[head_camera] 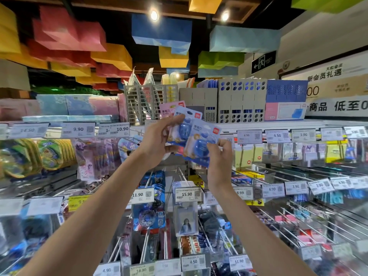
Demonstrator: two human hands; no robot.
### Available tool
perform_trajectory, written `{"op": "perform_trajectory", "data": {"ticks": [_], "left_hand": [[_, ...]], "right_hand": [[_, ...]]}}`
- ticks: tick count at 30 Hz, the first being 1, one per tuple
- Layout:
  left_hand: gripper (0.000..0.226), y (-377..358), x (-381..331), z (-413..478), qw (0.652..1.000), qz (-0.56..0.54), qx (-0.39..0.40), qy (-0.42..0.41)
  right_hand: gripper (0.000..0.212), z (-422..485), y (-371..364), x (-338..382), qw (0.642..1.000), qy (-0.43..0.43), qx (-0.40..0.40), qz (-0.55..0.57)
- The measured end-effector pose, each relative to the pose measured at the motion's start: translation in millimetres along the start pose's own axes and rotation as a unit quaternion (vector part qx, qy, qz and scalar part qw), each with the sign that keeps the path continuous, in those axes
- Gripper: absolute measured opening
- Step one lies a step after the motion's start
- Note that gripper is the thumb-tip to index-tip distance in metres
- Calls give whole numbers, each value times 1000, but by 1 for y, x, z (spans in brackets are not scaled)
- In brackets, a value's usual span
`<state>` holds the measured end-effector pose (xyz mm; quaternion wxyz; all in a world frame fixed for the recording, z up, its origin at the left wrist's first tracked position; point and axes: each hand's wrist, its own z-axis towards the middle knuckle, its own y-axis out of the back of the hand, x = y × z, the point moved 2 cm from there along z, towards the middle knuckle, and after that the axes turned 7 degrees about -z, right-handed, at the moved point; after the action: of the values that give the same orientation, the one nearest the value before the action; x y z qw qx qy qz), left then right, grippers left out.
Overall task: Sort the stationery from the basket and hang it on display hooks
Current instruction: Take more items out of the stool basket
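Fingers [175,118] of left hand [157,140], right hand [220,156]: edges of blue packs [201,136]

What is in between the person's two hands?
Blue sharpener packs fill the gap, seen in the head view. The left hand grips the fanned stack and the right hand pinches the front one.

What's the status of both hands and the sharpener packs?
Left hand grips a fan: rear blue pack, pink pack. Right hand pinches front blue pack. None hung yet; price tags cap the hooks below.
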<state>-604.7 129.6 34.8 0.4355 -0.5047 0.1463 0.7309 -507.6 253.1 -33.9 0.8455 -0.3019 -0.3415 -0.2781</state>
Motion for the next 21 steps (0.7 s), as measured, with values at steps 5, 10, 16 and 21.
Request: {"op": "perform_trajectory", "data": {"ticks": [5,10,16,21], "left_hand": [[42,8,-2,5,999,-35,8,12],[48,13,-1,9,992,-122,15,32],[53,18,-5,10,983,-175,39,39],[54,20,-8,12,983,-171,46,43]], "right_hand": [[19,-21,32,-43,990,34,-70,-121],[28,-19,26,-50,983,41,52,-171],[32,2,2,-45,970,39,82,-226],[32,11,-13,-47,972,4,44,-232]]}}
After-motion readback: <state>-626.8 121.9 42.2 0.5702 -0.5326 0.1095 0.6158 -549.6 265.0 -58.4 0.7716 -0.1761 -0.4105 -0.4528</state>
